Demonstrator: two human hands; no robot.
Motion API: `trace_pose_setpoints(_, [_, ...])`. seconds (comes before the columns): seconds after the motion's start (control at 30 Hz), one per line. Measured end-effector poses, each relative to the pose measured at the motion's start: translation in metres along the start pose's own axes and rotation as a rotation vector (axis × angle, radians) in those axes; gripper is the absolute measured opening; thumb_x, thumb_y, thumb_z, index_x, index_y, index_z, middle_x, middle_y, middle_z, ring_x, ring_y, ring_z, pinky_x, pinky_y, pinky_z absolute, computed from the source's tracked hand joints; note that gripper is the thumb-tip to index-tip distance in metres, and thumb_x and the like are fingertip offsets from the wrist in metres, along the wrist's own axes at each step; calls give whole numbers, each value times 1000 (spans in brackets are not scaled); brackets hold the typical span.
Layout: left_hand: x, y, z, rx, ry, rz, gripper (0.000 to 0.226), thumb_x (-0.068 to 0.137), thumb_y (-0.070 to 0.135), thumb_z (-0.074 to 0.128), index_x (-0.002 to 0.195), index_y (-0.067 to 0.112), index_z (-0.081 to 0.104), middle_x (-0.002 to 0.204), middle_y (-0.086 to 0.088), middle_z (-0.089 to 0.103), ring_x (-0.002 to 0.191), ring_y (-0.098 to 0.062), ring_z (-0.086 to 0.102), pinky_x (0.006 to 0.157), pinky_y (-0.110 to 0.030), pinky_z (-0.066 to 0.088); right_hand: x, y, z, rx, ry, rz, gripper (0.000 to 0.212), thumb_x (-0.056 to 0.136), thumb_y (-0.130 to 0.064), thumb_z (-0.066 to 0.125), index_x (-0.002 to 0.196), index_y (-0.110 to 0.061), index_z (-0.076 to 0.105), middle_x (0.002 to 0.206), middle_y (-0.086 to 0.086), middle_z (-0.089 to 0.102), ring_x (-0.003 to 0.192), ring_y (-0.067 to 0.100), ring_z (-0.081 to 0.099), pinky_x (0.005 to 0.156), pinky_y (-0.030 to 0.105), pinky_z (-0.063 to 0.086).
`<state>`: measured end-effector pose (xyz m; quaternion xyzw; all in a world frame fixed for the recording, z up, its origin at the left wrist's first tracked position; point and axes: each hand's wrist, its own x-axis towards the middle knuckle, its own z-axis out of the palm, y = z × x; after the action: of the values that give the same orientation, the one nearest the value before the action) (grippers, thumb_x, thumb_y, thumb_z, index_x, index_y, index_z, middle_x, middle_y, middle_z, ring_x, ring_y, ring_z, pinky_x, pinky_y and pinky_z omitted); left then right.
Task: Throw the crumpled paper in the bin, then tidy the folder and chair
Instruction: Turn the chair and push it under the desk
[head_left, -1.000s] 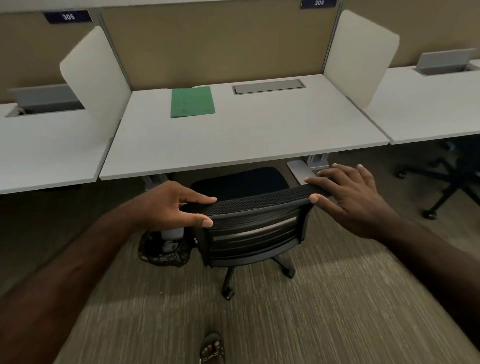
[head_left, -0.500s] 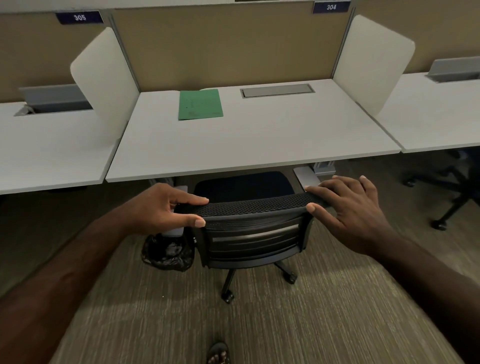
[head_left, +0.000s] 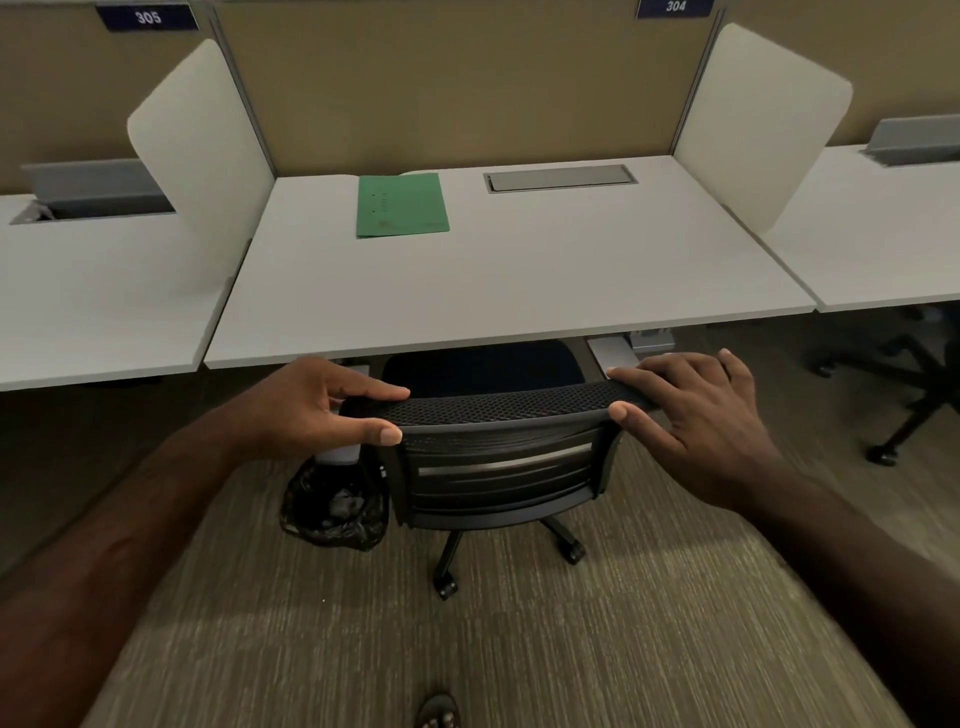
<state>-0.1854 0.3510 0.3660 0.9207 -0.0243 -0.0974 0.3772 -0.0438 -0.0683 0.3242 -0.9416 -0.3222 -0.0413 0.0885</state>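
A black mesh-backed office chair (head_left: 498, 467) stands at the white desk (head_left: 519, 291), its dark seat partly under the desk's front edge. My left hand (head_left: 317, 410) grips the left end of the backrest's top rail, thumb behind and fingers over it. My right hand (head_left: 696, 410) holds the right end the same way. A green folder (head_left: 401, 204) lies flat and closed at the back left of the desk. A bin with a black liner (head_left: 335, 512) sits on the floor left of the chair. Any crumpled paper inside cannot be made out.
White divider panels (head_left: 205, 156) stand on both sides of the desk, with neighbouring desks beyond. A grey cable hatch (head_left: 561, 178) lies at the desk's back. Another chair's black base (head_left: 904, 410) stands at the right. My sandalled foot (head_left: 439, 714) rests on the carpet.
The chair has rolled forward, its seat going further under the desk, with both hands still on the backrest. The view has moved closer to the desk.
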Motion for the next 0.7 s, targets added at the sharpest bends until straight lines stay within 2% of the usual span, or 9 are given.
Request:
trace_pose_setpoints(0.2, [9,-13,-22,20,-14,-1,57,76,60,82,129,48,66,126,26,69,116,3,65,100,-45,58,17,-15,2,4,-4,27,62,101,-75,13,151,-49,39,143,-13,52,143,19,37,123,61,14])
trace_pose_setpoints(0.43, [19,-27,-40,10,-30,14,66,68,73,77,129,51,65,125,40,63,121,12,58,103,-35,54,31,-26,7,4,-7,54,59,101,-74,17,151,-49,38,143,-12,52,144,18,37,123,62,15])
trace_pose_setpoints(0.7, [26,-39,-52,23,-27,30,64,71,76,74,130,54,62,123,43,61,117,14,59,92,-28,56,44,-34,9,1,-3,64,56,102,-73,21,150,-50,39,140,-17,49,142,15,37,123,60,15])
